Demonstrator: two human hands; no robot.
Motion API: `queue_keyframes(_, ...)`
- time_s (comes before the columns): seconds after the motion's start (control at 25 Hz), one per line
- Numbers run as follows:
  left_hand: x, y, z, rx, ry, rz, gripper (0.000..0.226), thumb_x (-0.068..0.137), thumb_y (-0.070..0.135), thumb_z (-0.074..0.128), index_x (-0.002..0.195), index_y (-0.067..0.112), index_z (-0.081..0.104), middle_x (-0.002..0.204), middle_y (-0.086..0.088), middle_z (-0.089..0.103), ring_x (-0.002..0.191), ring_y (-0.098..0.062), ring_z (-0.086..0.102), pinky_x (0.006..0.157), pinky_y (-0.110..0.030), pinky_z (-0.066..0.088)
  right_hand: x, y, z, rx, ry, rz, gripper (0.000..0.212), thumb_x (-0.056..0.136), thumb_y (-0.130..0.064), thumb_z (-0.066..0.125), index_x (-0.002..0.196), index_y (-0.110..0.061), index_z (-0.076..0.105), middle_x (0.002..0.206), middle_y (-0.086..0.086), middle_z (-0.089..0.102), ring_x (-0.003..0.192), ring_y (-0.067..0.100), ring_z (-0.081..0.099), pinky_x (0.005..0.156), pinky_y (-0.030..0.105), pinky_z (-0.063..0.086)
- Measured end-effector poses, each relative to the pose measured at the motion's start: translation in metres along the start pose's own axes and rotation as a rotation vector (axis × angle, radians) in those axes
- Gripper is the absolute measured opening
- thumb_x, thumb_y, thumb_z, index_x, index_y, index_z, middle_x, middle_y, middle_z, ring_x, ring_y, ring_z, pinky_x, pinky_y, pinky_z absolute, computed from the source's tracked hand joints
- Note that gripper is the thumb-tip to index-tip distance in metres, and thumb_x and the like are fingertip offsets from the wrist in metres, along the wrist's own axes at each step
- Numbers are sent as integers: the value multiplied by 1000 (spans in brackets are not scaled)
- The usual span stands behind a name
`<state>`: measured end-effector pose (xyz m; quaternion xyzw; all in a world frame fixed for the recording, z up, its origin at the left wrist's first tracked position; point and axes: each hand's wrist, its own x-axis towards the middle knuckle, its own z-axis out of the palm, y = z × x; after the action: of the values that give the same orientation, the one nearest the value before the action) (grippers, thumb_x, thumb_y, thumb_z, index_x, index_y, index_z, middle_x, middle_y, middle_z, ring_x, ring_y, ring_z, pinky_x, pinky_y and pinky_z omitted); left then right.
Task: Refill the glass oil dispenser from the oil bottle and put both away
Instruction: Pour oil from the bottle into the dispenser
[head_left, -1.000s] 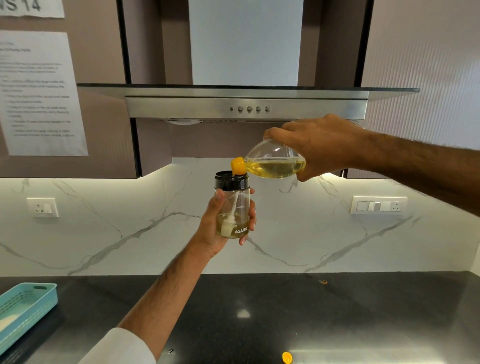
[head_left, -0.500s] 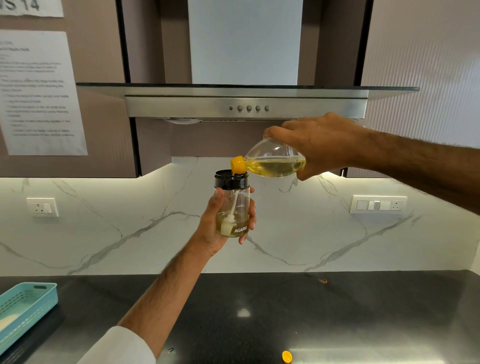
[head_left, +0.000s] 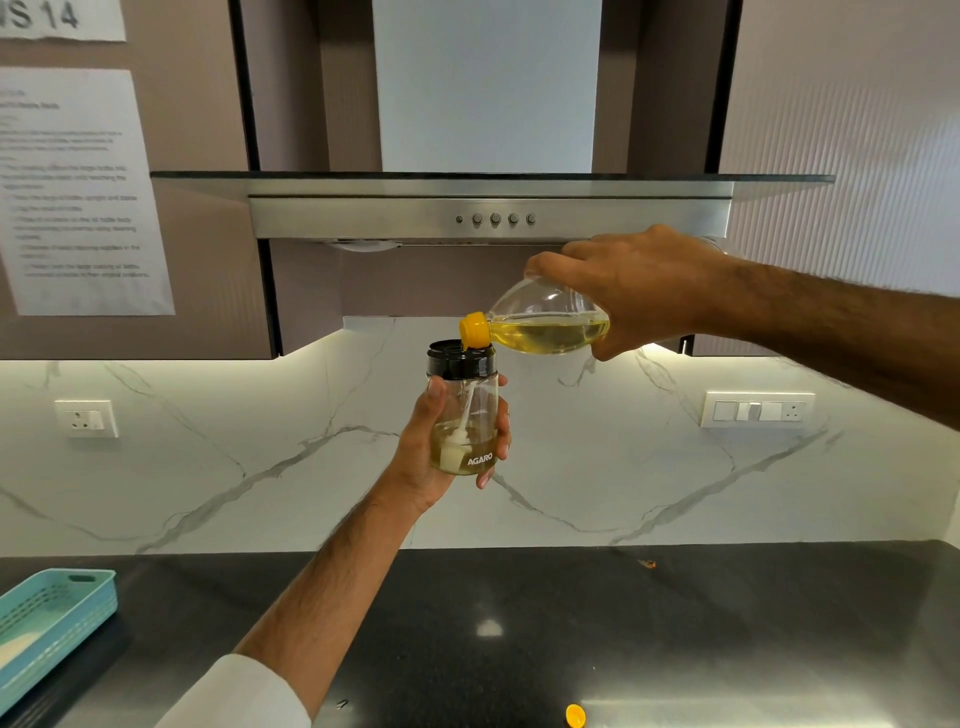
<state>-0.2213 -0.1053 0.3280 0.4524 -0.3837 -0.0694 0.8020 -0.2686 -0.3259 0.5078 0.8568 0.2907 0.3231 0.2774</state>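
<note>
My left hand (head_left: 423, 452) grips the glass oil dispenser (head_left: 465, 415) upright in the air above the counter. It has a black collar, a white brush inside and a little yellow oil at the bottom. My right hand (head_left: 639, 288) holds the clear oil bottle (head_left: 545, 325) tipped almost level. Its yellow neck (head_left: 475, 330) rests over the dispenser's open top, and oil lies along the bottle's lower side.
A small yellow cap (head_left: 575, 715) lies on the black counter (head_left: 675, 623) near the front edge. A teal basket (head_left: 52, 618) sits at the far left. A steel range hood (head_left: 488, 213) hangs just above my hands, and the marble backsplash carries sockets at both sides.
</note>
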Motion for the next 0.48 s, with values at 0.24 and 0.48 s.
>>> queue_keyframes(0.24, 0, 1, 0, 0, -3, -2, 67, 69, 71, 77, 113, 20, 73, 89, -9, 72, 68, -23, 71, 47, -29, 57, 1, 1, 0, -17, 11, -6, 104, 69, -52, 88, 148, -30, 23, 134, 5, 59, 109, 25, 62, 75, 40, 62)
queue_keyframes(0.48, 0, 2, 0, 4, 0, 8, 69, 69, 71, 77, 113, 19, 73, 88, -9, 72, 67, -23, 71, 47, -28, 56, 2, 3, 2, -16, 28, -20, 105, 68, -52, 89, 145, -32, 21, 132, 6, 60, 108, 26, 63, 73, 42, 62)
